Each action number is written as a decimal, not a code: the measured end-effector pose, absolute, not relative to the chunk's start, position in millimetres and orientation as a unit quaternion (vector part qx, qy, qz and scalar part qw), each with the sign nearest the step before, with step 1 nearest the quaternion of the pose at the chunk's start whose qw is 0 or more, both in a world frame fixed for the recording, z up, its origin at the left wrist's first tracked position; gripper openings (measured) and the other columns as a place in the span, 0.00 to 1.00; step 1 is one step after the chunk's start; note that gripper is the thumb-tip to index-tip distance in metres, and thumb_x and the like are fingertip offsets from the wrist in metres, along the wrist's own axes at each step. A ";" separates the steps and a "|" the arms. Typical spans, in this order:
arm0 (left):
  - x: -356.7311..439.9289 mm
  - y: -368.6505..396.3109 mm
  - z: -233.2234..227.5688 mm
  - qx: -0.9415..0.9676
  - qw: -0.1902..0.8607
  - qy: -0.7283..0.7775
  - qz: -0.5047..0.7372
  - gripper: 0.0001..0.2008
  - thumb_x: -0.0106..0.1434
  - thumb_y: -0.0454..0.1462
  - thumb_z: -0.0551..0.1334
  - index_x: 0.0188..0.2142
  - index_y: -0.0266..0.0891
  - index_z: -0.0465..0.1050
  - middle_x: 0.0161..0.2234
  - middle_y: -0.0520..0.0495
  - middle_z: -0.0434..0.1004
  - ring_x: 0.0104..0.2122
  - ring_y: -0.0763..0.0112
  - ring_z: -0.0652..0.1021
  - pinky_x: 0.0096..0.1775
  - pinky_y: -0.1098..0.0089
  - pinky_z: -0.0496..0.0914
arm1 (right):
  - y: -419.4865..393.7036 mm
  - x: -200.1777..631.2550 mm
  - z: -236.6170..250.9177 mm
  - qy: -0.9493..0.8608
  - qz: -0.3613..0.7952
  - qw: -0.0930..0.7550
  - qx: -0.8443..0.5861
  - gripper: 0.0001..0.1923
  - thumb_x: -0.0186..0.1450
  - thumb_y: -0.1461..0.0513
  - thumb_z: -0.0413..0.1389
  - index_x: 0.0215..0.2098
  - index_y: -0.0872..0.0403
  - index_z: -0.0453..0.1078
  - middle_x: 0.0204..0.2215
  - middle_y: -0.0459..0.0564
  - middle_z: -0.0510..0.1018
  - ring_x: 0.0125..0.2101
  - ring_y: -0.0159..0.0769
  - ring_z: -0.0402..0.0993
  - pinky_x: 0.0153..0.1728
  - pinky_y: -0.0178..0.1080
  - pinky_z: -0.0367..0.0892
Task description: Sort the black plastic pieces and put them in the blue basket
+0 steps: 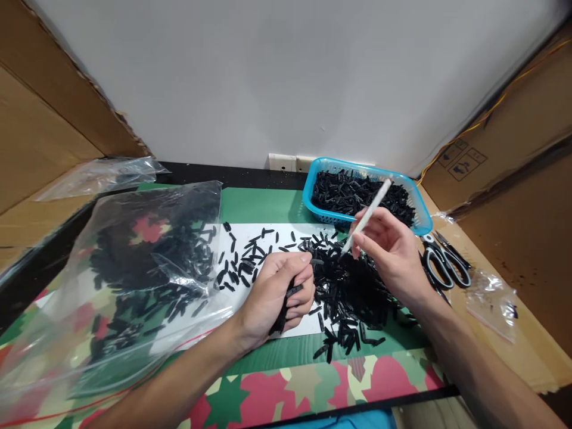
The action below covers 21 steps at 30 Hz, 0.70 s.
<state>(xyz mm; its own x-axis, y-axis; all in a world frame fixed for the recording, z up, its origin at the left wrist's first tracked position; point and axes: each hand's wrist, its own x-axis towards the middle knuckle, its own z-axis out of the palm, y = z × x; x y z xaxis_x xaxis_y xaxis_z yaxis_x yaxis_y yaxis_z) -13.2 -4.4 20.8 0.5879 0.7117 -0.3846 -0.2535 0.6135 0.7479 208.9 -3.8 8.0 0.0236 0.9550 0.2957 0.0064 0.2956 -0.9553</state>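
Note:
My left hand [283, 295] is closed around several small black elongated pieces. One black piece [317, 261] sticks out between its thumb and forefinger. Between the fingers of my right hand [386, 250] is a slim white pen-like stick [369, 213], slanting down to the left with its lower tip near the left hand's piece. Below both hands spreads a heap of loose black pieces [348, 292], partly on a white sheet [243, 232]. What the black pieces are made of I cannot tell.
A blue basket [313, 208] full of black pieces stands behind my right hand. On the left lies a clear plastic bag [147, 256] with more pieces. Black-handled scissors [447, 265] and a small clear bag [491, 304] lie right. Cardboard walls [513, 173] flank the table.

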 end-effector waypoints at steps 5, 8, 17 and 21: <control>-11.4 -5.2 20.2 0.340 0.818 0.354 0.299 0.23 0.69 0.49 0.63 0.24 0.43 0.58 0.14 0.60 0.54 0.12 0.80 0.53 0.12 0.81 0.48 | -12.3 205.6 8.3 -0.553 0.450 0.591 -0.377 0.16 0.66 0.55 0.69 0.48 0.49 0.74 0.31 0.44 0.79 0.29 0.35 0.79 0.33 0.40 0.79; -10.7 -5.7 19.1 0.344 0.817 0.352 0.301 0.22 0.71 0.48 0.61 0.24 0.42 0.58 0.13 0.60 0.54 0.12 0.80 0.53 0.12 0.81 0.48 | -17.5 204.7 8.6 -0.553 0.443 0.592 -0.384 0.13 0.66 0.55 0.70 0.45 0.49 0.77 0.31 0.46 0.83 0.31 0.39 0.83 0.35 0.43 0.81; -12.2 -5.8 22.0 0.335 0.829 0.336 0.295 0.22 0.72 0.45 0.59 0.23 0.42 0.58 0.14 0.59 0.54 0.13 0.80 0.52 0.12 0.80 0.49 | -25.2 197.7 10.2 -0.536 0.431 0.611 -0.391 0.06 0.66 0.58 0.70 0.41 0.50 0.83 0.33 0.49 0.88 0.28 0.42 0.87 0.27 0.41 0.84; -12.5 -5.8 21.6 0.332 0.830 0.333 0.299 0.23 0.72 0.45 0.59 0.22 0.42 0.57 0.13 0.59 0.54 0.12 0.80 0.53 0.12 0.81 0.49 | -25.2 198.2 15.2 -0.582 0.401 0.602 -0.372 0.06 0.63 0.67 0.71 0.38 0.50 0.84 0.34 0.50 0.89 0.32 0.42 0.87 0.30 0.41 0.85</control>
